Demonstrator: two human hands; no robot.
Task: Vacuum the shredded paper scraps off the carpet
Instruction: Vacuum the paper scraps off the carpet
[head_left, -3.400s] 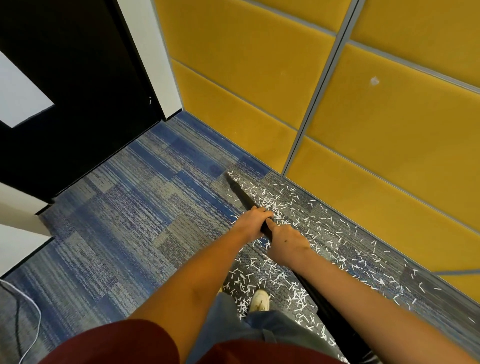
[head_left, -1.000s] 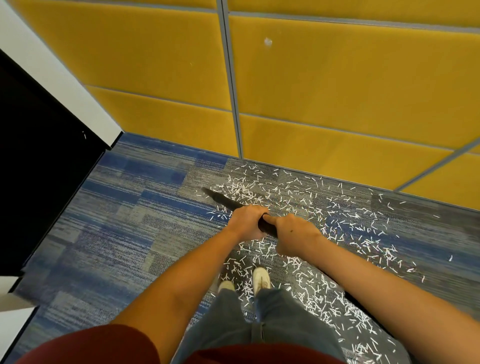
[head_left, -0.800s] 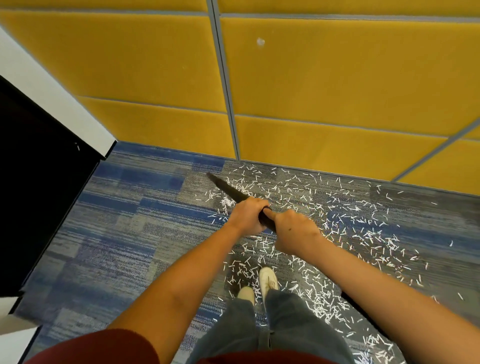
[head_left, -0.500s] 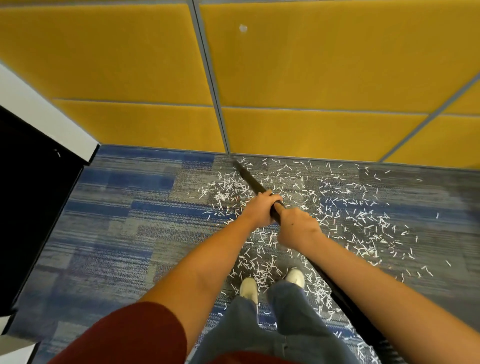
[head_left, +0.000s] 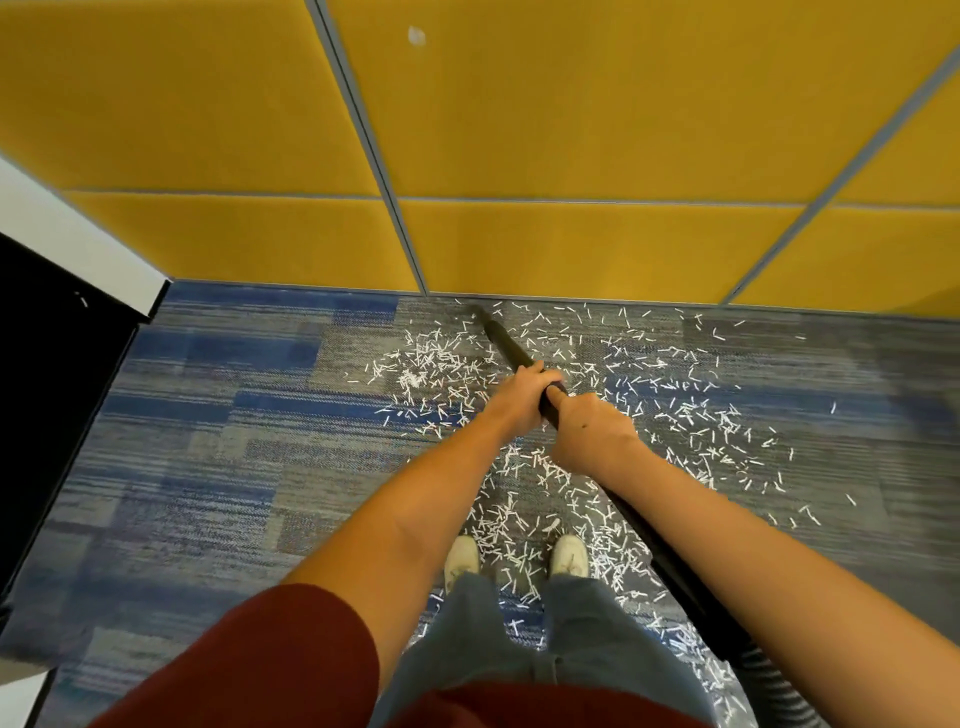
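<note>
White shredded paper scraps (head_left: 436, 364) lie strewn across the centre and right of the grey-blue carpet (head_left: 208, 441) — the black vacuum tube (head_left: 506, 343) slants over them, its tip at the carpet's far edge.

White paper scraps (head_left: 441, 364) fleck blue-grey striped carpet (head_left: 208, 441) (yellow wall panels (head_left: 571, 130)).

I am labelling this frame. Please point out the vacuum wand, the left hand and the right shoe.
vacuum wand (head_left: 505, 342), head view: black tube ahead of the hands.
left hand (head_left: 522, 400), head view: back of the hand.
right shoe (head_left: 570, 555), head view: white toe.
</note>
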